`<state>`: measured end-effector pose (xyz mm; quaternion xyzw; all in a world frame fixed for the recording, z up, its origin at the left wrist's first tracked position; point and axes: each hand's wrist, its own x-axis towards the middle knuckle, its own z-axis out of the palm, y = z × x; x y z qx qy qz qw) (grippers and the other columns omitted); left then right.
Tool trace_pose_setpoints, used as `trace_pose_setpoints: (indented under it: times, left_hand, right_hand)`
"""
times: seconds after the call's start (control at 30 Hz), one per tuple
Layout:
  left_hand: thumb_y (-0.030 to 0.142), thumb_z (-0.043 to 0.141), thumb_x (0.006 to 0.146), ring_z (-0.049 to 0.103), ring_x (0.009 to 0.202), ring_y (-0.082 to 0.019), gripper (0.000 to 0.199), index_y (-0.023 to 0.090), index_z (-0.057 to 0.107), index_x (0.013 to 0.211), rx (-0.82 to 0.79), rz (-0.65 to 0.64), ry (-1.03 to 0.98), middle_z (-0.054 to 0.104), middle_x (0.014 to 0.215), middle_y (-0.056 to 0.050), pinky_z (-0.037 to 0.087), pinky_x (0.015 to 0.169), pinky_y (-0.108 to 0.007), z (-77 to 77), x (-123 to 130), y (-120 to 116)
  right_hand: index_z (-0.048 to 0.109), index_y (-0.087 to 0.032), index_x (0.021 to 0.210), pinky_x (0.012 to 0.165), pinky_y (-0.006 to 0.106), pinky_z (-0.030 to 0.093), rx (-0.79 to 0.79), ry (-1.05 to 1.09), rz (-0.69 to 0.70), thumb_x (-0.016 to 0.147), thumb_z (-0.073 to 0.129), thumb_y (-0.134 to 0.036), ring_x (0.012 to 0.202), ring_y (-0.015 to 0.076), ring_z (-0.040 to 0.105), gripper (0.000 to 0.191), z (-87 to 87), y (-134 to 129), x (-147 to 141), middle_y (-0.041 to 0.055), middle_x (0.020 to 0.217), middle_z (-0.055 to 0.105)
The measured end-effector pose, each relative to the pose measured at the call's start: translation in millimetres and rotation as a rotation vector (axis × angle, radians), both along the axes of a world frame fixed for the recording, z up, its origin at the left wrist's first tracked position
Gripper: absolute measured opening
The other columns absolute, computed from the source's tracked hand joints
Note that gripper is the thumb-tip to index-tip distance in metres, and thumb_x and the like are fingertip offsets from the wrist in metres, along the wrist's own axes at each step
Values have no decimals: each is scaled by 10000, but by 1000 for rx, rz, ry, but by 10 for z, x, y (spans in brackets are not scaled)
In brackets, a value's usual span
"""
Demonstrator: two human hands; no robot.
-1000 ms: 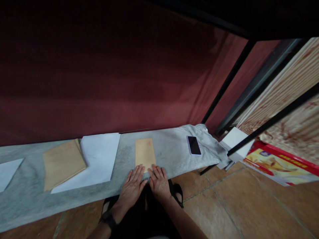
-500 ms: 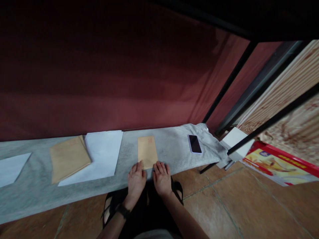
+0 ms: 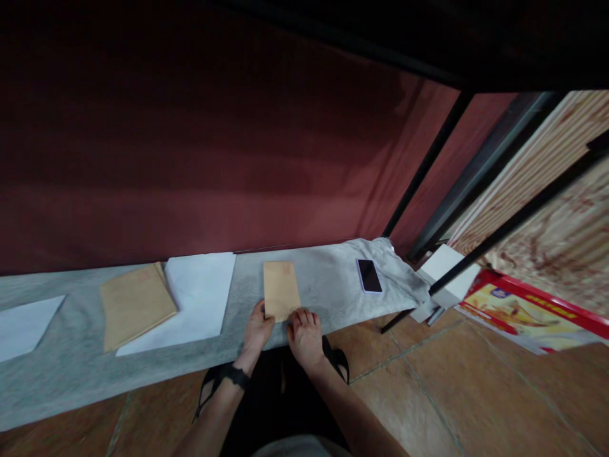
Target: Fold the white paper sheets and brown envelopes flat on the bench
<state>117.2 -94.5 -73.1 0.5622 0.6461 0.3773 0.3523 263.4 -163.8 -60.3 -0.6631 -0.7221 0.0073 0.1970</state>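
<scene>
A small brown paper envelope [image 3: 280, 285] with a red mark near its upper right corner lies in front of me on the grey cloth. My left hand [image 3: 258, 327], a dark band on its wrist, is closed on the envelope's lower left edge, its thumb over the paper. At the lower right corner, my right hand [image 3: 306, 336] has its fingers curled in and pressed together on the edge. Its fingertips are partly hidden. To the left, a stack of brown envelopes [image 3: 136, 308] overlaps white paper sheets [image 3: 202, 292].
A phone [image 3: 370, 276] lies face up toward the right end of the cloth-covered bench [image 3: 323, 279]. Another white sheet [image 3: 28, 327] is at far left. Black metal bars [image 3: 428, 165] and a red-and-yellow box [image 3: 523, 311] stand right. A dark red panel [image 3: 214, 209] rises behind.
My left hand has turned from lying flat at the envelope's bottom to gripping its left edge. My right hand's fingers have curled in at the lower right corner. The view has shifted slightly.
</scene>
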Motion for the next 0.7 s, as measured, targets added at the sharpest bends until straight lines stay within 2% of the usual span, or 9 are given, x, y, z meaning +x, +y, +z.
trace_pose_setpoints:
  times: [0.07,0.13,0.2,0.27,0.33,0.37,0.43,0.53,0.7]
  left_hand:
    - [102,604,687,695,752,-192,497,137,595,1183,-22,29,-256,727,798,-21,551,711,-299,92,81,-28]
    - [147,639,695,699,779,-197,480,141,604,1174,5,-14,-328,731,832,-27,566,740,-317,210,176,-63]
    - [245,688,741,706,853,-213,487,153,606,1212,59,-69,-351,738,902,-49,573,802,-345,336,264,-103]
    - [366,702,802,693,1028,-232,525,180,594,1281,107,-76,-375,727,1103,-98,555,911,-363,430,326,-144]
    - [430,688,848,644,1183,-237,556,205,566,1341,89,-22,-402,646,1324,-134,524,993,-359,454,352,-182]
    - [424,690,856,642,1192,-237,583,205,538,1375,47,12,-425,620,1366,-146,526,996,-357,437,353,-200]
    - [360,714,849,703,1052,-228,678,181,452,1448,-76,37,-490,676,1260,-158,571,913,-362,355,343,-229]
    - [232,732,807,716,740,-177,808,149,342,1509,-198,-7,-574,744,914,-66,600,709,-312,199,321,-247]
    - [178,733,751,607,510,-116,773,152,430,1462,-246,-29,-484,655,666,46,489,497,-206,101,264,-165]
  right_hand:
    - [656,-124,1220,990,464,447,-36,14,-15,931,627,-349,1137,320,583,366,97,41,-7,168,1222,675]
    - [671,-139,1176,933,427,474,-69,71,-28,942,606,-316,1066,302,620,301,185,107,9,167,1156,691]
    - [694,-168,1103,881,368,485,-100,240,-48,968,531,-227,990,257,654,220,237,189,41,152,1101,703]
    - [709,-184,961,830,313,489,-148,611,-106,965,525,-213,920,219,676,187,244,272,68,125,1015,718]
    - [678,-189,781,764,289,502,-214,1020,-171,951,570,-315,824,204,687,238,213,337,70,92,867,719]
    - [649,-192,716,728,287,512,-252,1181,-189,937,587,-381,765,200,688,297,190,357,60,75,789,707]
    - [603,-197,664,665,298,537,-324,1369,-186,905,596,-491,655,193,678,380,140,368,23,50,677,678]
    - [573,-202,672,634,309,573,-394,1504,-161,856,630,-527,602,190,681,378,78,324,-28,33,624,659]
    - [616,-173,766,704,330,602,-501,1611,-110,876,594,-472,692,202,722,320,15,201,27,67,698,700]
